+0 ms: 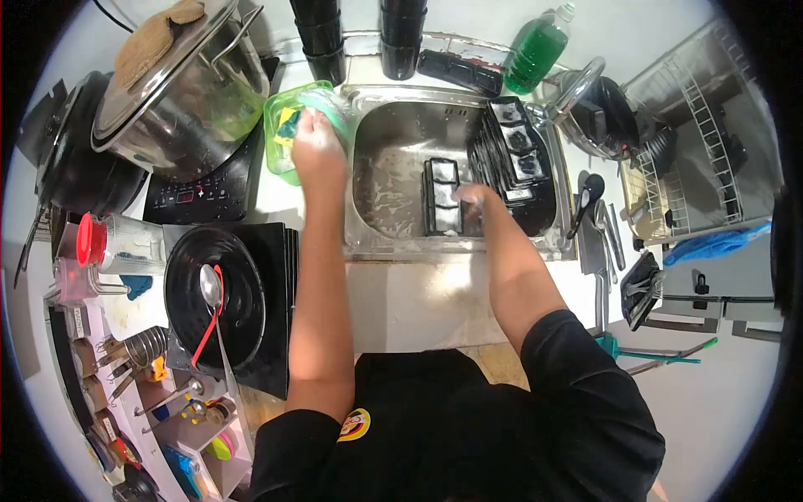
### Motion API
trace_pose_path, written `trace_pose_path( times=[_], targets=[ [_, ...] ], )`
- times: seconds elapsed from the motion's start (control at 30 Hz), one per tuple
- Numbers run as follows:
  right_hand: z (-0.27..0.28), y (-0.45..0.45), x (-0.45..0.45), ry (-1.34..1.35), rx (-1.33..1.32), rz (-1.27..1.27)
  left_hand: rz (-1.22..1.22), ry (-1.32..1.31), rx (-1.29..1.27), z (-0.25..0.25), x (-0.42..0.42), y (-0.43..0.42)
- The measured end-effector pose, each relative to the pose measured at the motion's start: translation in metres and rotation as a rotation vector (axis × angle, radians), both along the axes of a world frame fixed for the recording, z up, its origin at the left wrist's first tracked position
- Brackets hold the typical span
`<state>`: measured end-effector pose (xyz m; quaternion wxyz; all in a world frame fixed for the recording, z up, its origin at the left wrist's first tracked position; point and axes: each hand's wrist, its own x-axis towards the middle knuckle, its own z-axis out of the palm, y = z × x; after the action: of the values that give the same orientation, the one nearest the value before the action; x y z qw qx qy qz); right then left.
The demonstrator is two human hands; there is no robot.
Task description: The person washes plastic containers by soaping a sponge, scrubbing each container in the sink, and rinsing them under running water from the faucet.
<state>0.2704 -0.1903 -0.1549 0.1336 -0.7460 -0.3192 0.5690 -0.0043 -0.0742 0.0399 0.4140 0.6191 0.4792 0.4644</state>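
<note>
At the left of the sink, my left hand point(316, 144), covered in suds, is closed round a yellow and green sponge point(287, 127). It is over a green plastic tub point(279, 159) with soapy contents. My right hand point(477, 197) grips the right edge of a black sectioned dish point(443, 219) in the steel sink point(389, 167). White foam covers the dish's compartments, and other dark edges show beside it. More black sectioned dishes point(523, 151) lean in a stack at the sink's right side, also foamy.
A large steel pot point(188, 100) stands on the induction cooker point(201, 197) at the left. Black plates point(217, 293) with spoons lie below it. Behind the sink are stacked black cups point(401, 50) and a green soap bottle point(535, 50). Knives point(595, 251) and a faucet point(577, 88) are at the right.
</note>
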Motion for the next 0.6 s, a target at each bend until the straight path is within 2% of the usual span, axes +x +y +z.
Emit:
trace_pose_path(
  times=[0.03, 0.07, 0.13, 0.17, 0.2, 0.27, 0.33, 0.43, 0.5, 0.53, 0.6],
  targets=[
    [0.012, -0.002, -0.006, 0.009, -0.065, -0.145, 0.061, 0.212, 0.063, 0.006, -0.003, 0.007],
    [0.008, 0.0, -0.005, 0.007, -0.052, -0.142, 0.066, 0.209, 0.075, 0.009, -0.004, 0.007],
    [-0.025, 0.011, 0.006, 0.069, -0.221, 0.058, 0.121, 0.679, 0.113, 0.009, -0.012, 0.004],
    [-0.033, 0.015, 0.003, 0.102, -0.347, -0.099, 0.14, 0.656, 0.12, 0.008, -0.013, 0.001],
    [-0.028, 0.019, -0.007, 0.107, -0.342, -0.087, 0.153, 0.662, 0.123, 0.01, -0.013, -0.005],
    [-0.015, 0.023, -0.026, 0.13, -0.129, -0.118, 0.167, 0.642, 0.258, 0.011, -0.015, -0.017],
    [-0.04, 0.035, -0.019, 0.216, -0.123, 0.15, 0.18, 0.602, 0.284, 0.016, -0.015, -0.023],
    [-0.04, 0.063, -0.047, 0.262, 0.033, -0.127, 0.109, 0.505, 0.223, 0.03, -0.016, -0.037],
    [-0.03, 0.078, -0.08, 0.301, 0.133, -0.312, 0.103, 0.58, 0.242, 0.035, -0.014, -0.048],
    [-0.024, 0.082, -0.092, 0.307, 0.13, -0.312, 0.084, 0.644, 0.263, 0.037, -0.013, -0.053],
    [-0.004, 0.082, -0.103, 0.428, 0.168, -0.463, 0.052, 0.645, 0.252, 0.035, -0.011, -0.058]
  ],
)
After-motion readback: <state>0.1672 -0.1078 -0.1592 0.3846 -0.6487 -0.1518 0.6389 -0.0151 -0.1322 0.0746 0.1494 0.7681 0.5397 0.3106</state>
